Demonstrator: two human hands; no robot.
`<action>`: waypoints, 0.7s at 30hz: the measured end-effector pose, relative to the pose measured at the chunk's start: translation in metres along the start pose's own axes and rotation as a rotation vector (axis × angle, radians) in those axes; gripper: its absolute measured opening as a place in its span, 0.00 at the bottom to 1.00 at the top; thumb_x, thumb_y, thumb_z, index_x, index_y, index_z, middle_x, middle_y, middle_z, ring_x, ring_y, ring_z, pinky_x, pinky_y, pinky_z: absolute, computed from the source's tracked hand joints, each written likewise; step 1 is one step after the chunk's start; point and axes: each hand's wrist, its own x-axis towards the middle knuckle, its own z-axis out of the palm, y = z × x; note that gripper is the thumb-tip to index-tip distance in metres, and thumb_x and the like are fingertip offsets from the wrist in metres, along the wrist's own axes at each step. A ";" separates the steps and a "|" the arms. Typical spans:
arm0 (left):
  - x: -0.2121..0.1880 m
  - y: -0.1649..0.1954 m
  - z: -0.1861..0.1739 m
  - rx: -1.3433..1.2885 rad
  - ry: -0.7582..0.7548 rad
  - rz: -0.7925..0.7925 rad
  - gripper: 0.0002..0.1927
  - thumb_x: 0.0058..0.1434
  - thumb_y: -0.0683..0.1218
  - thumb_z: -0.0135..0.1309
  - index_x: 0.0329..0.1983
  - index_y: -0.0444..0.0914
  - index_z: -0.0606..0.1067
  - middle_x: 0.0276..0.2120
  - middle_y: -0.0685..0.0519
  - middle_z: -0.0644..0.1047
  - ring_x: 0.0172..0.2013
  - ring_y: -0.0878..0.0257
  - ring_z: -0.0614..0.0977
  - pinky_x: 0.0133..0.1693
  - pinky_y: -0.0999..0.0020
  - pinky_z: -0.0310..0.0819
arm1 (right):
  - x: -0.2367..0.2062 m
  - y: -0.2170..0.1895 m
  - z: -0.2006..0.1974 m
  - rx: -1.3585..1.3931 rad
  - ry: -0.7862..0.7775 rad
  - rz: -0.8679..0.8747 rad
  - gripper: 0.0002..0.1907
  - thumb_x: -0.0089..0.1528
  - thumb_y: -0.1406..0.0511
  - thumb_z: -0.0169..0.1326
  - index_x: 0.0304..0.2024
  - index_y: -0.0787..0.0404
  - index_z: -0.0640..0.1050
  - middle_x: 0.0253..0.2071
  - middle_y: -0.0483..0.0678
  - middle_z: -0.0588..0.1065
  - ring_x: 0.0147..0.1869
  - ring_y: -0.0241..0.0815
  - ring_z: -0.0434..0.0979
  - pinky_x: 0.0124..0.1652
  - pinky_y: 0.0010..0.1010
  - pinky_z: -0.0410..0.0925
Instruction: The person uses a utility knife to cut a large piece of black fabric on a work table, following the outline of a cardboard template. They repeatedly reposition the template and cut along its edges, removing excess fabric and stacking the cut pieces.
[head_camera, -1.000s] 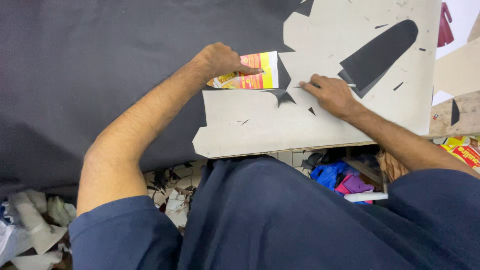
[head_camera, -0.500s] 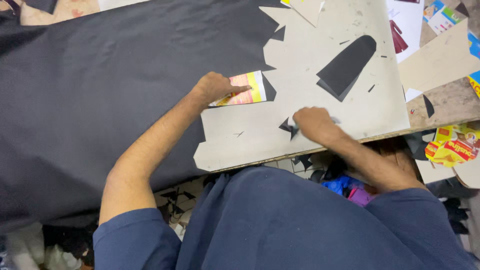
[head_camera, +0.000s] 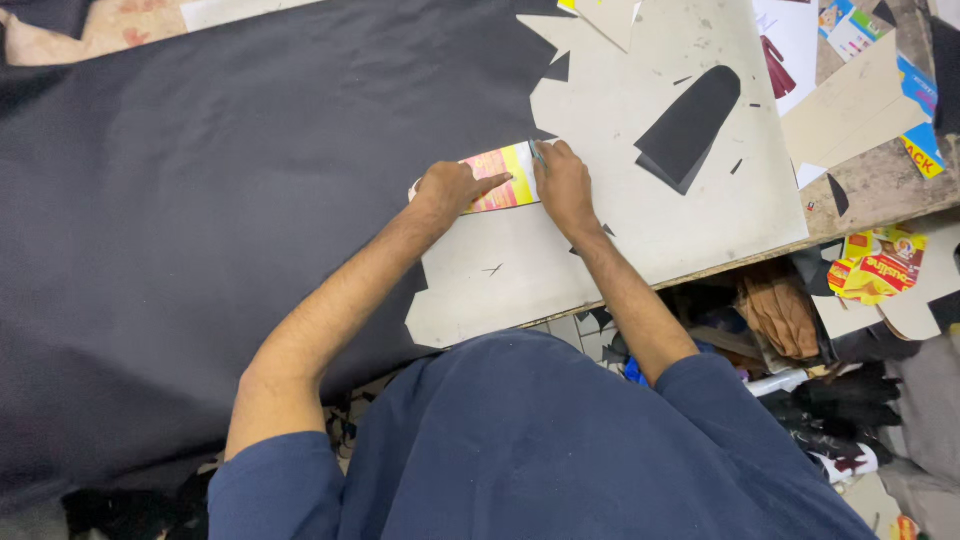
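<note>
A huge black sheet covers most of the table, spreading from the left edge right across to the middle. Over its right part lies a big pale cardboard board, its left edge cut into jagged notches, its near edge hanging just over the table's front. Below it all, the person's dark blue shirt fills the bottom of the view. On the board, up to the right, sits a dark rounded cut-out piece, flat and well apart from the hands. Further right, pale card offcuts and colourful printed scraps lie on the bare wooden table, and under the table edge there's a heap of brown cloth and a yellow and red wrapper.

Now the small stuff: a yellow, pink and white printed card lies flat at the board's left edge, right where board meets black sheet. The left hand presses down on the card's left end, fingers stretched flat across it, pinning it rather than gripping. The right hand is at the card's right edge, fingers curled tight around a thin tool whose tip touches the card's corner; what kind of tool it is, I cannot tell.
</note>
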 end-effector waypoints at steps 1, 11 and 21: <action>0.003 -0.003 0.001 -0.013 0.000 0.012 0.49 0.63 0.40 0.55 0.78 0.69 0.47 0.28 0.53 0.79 0.25 0.61 0.84 0.26 0.68 0.81 | 0.002 -0.001 0.002 -0.034 -0.032 0.014 0.14 0.65 0.69 0.57 0.53 0.67 0.78 0.44 0.59 0.76 0.44 0.62 0.80 0.41 0.48 0.73; 0.012 -0.019 -0.004 -0.079 -0.040 0.033 0.48 0.61 0.43 0.60 0.76 0.71 0.51 0.30 0.52 0.81 0.25 0.61 0.84 0.27 0.67 0.81 | 0.000 -0.011 0.020 -0.234 -0.168 0.138 0.13 0.68 0.68 0.50 0.54 0.66 0.76 0.46 0.63 0.74 0.39 0.67 0.79 0.37 0.54 0.73; 0.000 -0.001 -0.014 -0.080 -0.151 -0.155 0.56 0.59 0.36 0.60 0.77 0.70 0.43 0.34 0.43 0.79 0.30 0.52 0.86 0.29 0.56 0.86 | -0.124 -0.048 -0.052 -0.192 -0.311 0.227 0.14 0.64 0.67 0.55 0.51 0.65 0.79 0.39 0.62 0.76 0.39 0.64 0.80 0.41 0.52 0.73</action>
